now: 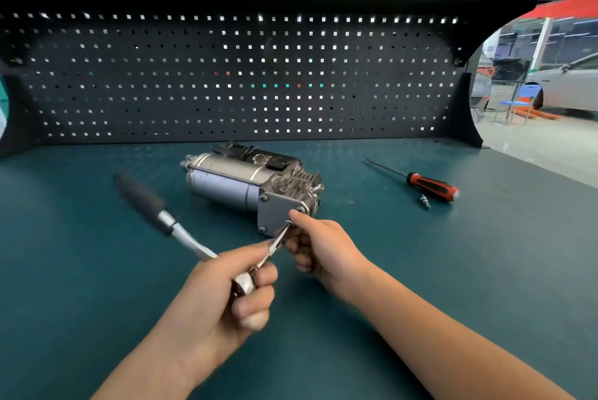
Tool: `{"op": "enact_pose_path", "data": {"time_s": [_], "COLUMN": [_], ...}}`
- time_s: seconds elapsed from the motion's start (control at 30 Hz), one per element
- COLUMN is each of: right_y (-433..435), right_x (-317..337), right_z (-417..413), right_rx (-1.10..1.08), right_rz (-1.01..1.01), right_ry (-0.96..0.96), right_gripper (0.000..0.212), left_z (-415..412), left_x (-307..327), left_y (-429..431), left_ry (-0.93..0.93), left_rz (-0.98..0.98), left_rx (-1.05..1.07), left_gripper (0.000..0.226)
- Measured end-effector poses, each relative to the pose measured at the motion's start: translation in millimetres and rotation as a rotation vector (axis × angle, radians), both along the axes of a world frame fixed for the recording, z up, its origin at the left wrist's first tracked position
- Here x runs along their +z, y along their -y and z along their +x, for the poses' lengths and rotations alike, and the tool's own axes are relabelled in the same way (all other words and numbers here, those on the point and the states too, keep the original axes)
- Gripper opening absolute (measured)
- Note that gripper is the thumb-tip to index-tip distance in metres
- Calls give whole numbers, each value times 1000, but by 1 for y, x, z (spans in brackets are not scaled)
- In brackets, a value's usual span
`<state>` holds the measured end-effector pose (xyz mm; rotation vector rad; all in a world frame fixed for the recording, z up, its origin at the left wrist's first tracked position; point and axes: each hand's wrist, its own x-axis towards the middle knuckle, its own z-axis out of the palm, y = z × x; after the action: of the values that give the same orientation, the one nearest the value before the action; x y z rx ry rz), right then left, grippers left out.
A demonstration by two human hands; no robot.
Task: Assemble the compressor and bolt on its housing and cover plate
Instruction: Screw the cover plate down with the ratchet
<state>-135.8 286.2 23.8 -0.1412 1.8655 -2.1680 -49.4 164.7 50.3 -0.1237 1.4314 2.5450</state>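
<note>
The silver compressor (239,178) lies just past both hands, its flat grey cover plate (276,210) facing them. The left hand (226,292) grips the ratchet (186,236); the right hand (320,247) pinches its tip against the plate.

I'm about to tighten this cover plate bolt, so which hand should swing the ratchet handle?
Left. The left hand grips the ratchet at its head, with the handle sticking out leftward; the right hand pinches the extension at the bolt.

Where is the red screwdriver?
In the head view, the red screwdriver lies on the green bench, right of the compressor, a small metal fitting beside its handle.
</note>
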Motion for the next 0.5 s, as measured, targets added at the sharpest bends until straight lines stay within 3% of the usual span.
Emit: {"op": "enact_pose_path", "data": {"time_s": [0.07, 0.13, 0.17, 0.23, 0.27, 0.33, 0.43, 0.5], "right_y": [0, 0, 0, -1, -1, 0, 1, 1], "right_x": [-2, -3, -3, -4, -4, -5, -4, -2], "right_z": [1, 1, 0, -1, -2, -3, -2, -1], "right_rx": [-46, -96, -109, -116, -116, -118, -90, -43], "right_rz": [102, 150, 150, 145, 138, 102, 15, -66], "right_ry": [-54, -111, -136, -170, -173, -142, -58, 6], "right_gripper": [51, 50, 46, 44, 46, 47, 37, 35], "left_z": [-1, -3, -4, -7, -8, -8, 1, 5], "left_x": [-3, -9, -13, -15, -16, -14, -9, -6], "left_y": [4, 7, 6, 2, 2, 5, 0, -4], "left_ry": [-257, -550, -692, -744, -721, -623, -240, 52], "left_rz": [-835, -1727, -1989, -2123, -2064, -1658, -709, 40], "left_rx": [52, 80, 127, 97, 106, 131, 104, 51], "left_gripper": [15, 40, 57, 69, 65, 45, 20, 23]}}
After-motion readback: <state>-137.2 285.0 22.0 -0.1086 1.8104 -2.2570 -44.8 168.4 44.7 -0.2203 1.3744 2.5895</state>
